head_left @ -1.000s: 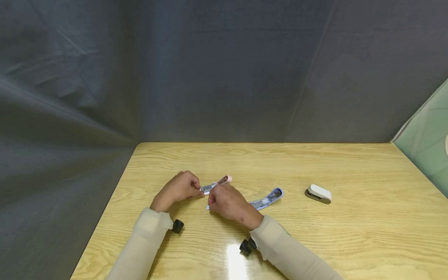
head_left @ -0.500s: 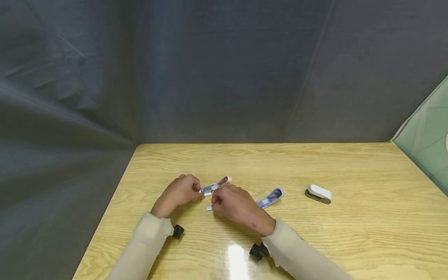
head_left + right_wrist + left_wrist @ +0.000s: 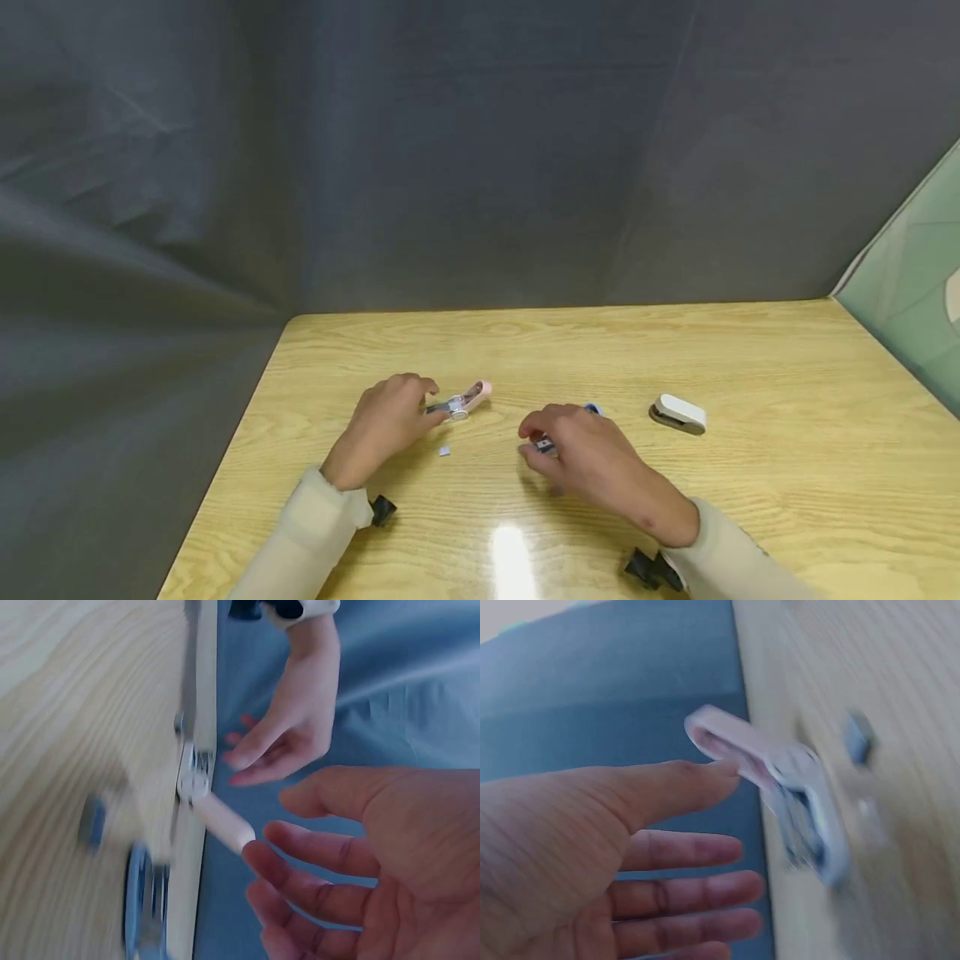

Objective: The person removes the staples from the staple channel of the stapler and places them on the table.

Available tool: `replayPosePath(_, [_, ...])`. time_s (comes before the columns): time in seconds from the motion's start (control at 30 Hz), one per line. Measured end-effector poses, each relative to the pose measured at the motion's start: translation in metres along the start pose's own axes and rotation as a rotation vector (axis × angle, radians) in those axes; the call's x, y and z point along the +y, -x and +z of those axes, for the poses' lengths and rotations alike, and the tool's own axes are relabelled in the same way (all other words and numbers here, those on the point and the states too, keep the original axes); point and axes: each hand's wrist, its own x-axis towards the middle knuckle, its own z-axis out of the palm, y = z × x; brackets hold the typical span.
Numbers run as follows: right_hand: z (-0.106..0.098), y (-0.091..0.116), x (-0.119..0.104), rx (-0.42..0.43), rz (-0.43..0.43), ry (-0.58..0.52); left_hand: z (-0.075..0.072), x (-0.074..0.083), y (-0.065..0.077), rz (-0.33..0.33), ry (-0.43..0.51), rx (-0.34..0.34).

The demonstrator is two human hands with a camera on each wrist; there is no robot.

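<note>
A pink and white stapler lies opened out on the table, its pink top swung back. My left hand is beside its metal end, fingers spread; in the left wrist view the thumb overlaps the pink arm, and touch cannot be told. Over a blue stapler, also opened, is my right hand, which hides most of it. Its fingers are bent loosely with nothing gripped, as the right wrist view shows. Between the hands lies a small bluish-grey block, kind unclear.
A white and grey stapler rests closed at the right. The wooden table ends at a dark cloth behind and on the left. A small blurred piece shows past the pink stapler in the right wrist view.
My right hand has moved right, from beside the pink stapler to over the blue one, uncovering the small block. My left fingers have opened from their pinch at the pink stapler's end.
</note>
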Motion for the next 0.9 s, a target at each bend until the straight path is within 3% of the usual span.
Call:
replayPosePath(0.13, [-0.018, 0.021, 0.018, 0.094, 0.02, 0.055, -0.004, 0.025, -0.001, 0.141, -0.044, 0.09])
replayPosePath(0.27, [-0.034, 0.039, 0.036, 0.171, 0.057, 0.114, -0.003, 0.052, -0.007, 0.275, -0.066, 0.116])
replayPosePath(0.63, [-0.055, 0.079, 0.059, 0.17, 0.269, 0.13, 0.02, 0.109, -0.031, 0.453, -0.113, 0.013])
replayPosePath(0.77, [-0.058, 0.094, 0.067, 0.203, 0.293, 0.166, 0.027, 0.125, -0.044, 0.52, -0.107, -0.009])
replayPosePath(0.9, [-0.061, 0.104, 0.079, 0.244, 0.264, 0.217, 0.034, 0.14, -0.058, 0.519, -0.066, -0.082])
